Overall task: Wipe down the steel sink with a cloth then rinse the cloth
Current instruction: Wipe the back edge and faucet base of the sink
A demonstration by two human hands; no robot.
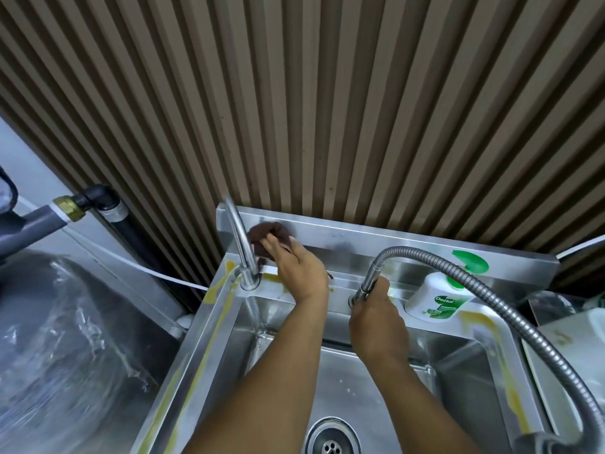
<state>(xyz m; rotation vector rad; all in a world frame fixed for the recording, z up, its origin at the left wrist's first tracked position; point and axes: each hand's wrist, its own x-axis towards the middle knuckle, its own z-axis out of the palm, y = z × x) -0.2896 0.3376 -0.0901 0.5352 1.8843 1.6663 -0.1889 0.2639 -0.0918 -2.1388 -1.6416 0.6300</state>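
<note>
Left hand (299, 268) is clamped on the dark brown cloth (266, 239), pressing it against the sink (442, 365) backsplash right behind the curved tap (240, 244). From my end, the right hand (376, 314) is wrapped around the nozzle end of the flexible metal hose (458, 267), over the back ledge. Soap bottle (438, 298) sits just right of it. Yellow smears along the rim.

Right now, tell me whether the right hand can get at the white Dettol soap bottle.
Probably not yet: the right hand is gripping the flexible steel hose, though the white Dettol soap bottle stands unobstructed just beside it.
</note>
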